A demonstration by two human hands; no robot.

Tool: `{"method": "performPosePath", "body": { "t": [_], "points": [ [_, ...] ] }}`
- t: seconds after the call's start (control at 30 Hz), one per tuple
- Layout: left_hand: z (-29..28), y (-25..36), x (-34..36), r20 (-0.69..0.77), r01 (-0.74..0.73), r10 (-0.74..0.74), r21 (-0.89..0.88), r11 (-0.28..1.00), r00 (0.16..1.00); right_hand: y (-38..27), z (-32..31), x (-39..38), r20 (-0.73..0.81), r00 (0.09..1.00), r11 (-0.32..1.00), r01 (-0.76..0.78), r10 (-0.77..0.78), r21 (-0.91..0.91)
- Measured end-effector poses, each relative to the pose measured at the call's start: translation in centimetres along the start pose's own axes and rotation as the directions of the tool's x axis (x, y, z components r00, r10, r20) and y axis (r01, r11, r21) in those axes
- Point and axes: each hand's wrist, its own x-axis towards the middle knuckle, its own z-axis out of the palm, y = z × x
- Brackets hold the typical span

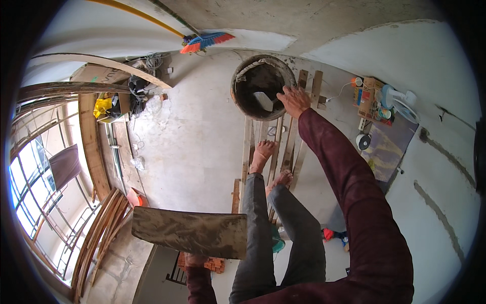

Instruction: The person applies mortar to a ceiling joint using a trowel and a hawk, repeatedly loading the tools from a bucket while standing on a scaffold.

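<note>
Showing grey-brown smears across its broad, nearly rectangular face, the mortar board [190, 233] is hanging low in view, left of the grey-trousered legs [259, 228]; the left hand [196, 259] is holding it from below, its fingers hiding behind. Up ahead, the right hand [295, 100] is curving its fingers at the right rim of a round, caked bucket [236, 86]; whether they're gripping anything, I can't tell. Inside, a pale flat piece [263, 101] is lying. Wooden planks [289, 144] are stretching beneath the bare feet [262, 154], over a pale, stained floor [187, 152]. Timber strips [104, 228] are lining up near the barred window [38, 177]; rightward, a white fan [405, 109] is standing beside a cardboard box [372, 91].
</note>
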Motion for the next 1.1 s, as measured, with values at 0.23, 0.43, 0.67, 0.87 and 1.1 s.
{"method": "performPosePath", "body": {
  "t": [0.23, 0.43, 0.67, 0.87, 1.1],
  "points": [
    [-4.5, 1.5, 3.1, 0.076, -0.133, 0.117, 0.271, 0.953, 0.99, 2.3, 3.2, -4.1, 0.107, 0.988, 0.95, -0.138, 0.112, 0.279],
    [-8.4, -0.6, 2.8, -0.123, -0.182, 0.348, 0.67, 0.72, 0.929, 2.0, 1.9, -8.6, -0.033, 0.99, 0.902, -0.109, 0.135, 0.418],
    [-22.3, 10.8, 8.6, -0.542, -0.266, 0.397, 0.306, 0.914, 0.74, 4.8, -24.0, -23.5, -0.474, 0.879, 0.9, 0.161, 0.057, 0.406],
    [-37.8, 32.7, 4.7, -0.702, -0.737, 0.53, 0.012, 0.676, 0.475, 5.8, -48.0, -41.1, -0.627, 0.779, 0.943, 0.19, 0.025, 0.273],
    [-51.5, 46.8, 5.3, -0.562, -0.505, 0.799, 0.763, 0.403, -0.212, 6.7, -65.8, -51.4, -0.835, 0.548, 0.978, 0.143, 0.047, 0.15]
  ]
}}
